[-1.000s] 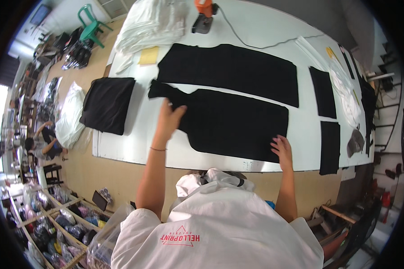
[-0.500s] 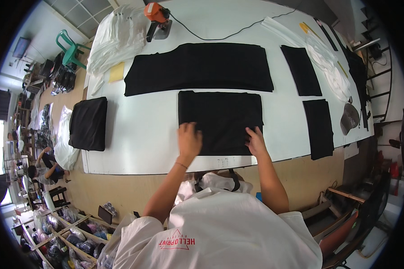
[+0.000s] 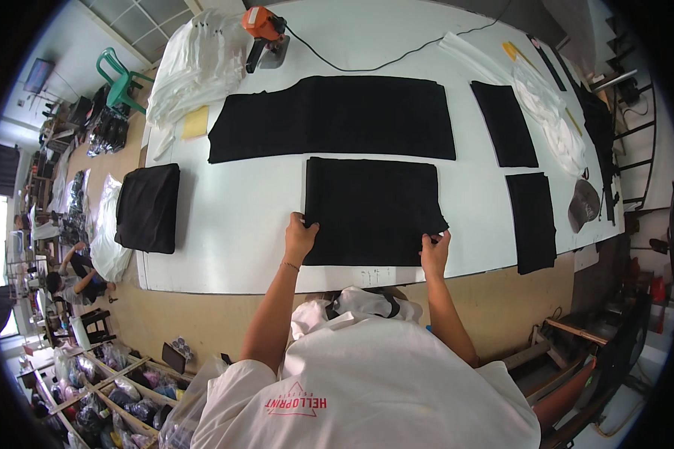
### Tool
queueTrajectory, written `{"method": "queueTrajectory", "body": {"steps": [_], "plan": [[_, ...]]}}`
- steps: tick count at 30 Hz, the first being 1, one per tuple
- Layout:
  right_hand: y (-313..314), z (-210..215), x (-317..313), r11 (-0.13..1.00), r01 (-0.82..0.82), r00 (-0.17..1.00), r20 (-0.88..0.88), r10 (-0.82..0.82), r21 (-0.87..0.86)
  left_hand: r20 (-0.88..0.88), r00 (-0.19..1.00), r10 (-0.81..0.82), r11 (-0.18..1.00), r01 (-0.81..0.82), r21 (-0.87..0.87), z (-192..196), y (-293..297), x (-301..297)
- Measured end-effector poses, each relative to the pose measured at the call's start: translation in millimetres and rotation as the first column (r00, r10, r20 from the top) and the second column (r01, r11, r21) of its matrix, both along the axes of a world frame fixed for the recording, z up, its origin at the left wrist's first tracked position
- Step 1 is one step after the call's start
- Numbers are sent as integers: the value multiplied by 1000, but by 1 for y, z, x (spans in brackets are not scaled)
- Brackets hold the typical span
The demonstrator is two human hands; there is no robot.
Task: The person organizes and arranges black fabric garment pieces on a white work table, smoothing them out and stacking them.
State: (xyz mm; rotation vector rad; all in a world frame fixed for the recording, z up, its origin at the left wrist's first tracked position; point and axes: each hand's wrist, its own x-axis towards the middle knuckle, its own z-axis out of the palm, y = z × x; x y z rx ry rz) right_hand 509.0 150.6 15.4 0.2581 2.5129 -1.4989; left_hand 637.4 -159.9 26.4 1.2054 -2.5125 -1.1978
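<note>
A black rectangle of folded fabric (image 3: 372, 209) lies flat near the front edge of the white table. At its left edge, my left hand (image 3: 300, 238) pinches the cloth with the thumb on top. My right hand (image 3: 435, 253) holds the lower right edge between thumb and fingers, beside a small corner that juts out. Just beyond lies a long black cut fabric piece (image 3: 337, 118), one side of it curved. How many layers either one has, I cannot tell.
A folded black bundle (image 3: 148, 208) sits at the table's left end. Two narrow black pieces (image 3: 504, 123) lie to the right, near a grey cap (image 3: 583, 204). At the back stand an orange corded cutting machine (image 3: 265, 36) and a white fabric pile (image 3: 196, 66). A person (image 3: 75, 280) sits far left.
Both hands have moved from the top of the folded black fabric to its side edges. The fabric has shifted slightly, and its left edge now lies straighter.
</note>
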Motion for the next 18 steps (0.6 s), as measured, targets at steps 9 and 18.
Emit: {"method": "queueTrajectory", "body": {"steps": [9, 18], "plan": [[-9, 20, 1, 915, -43, 991, 137, -14, 401, 146, 975, -165, 937, 109, 332, 11, -18, 4], [-10, 13, -31, 974, -164, 980, 88, 179, -155, -84, 996, 19, 826, 32, 562, -7, -13, -1]]}}
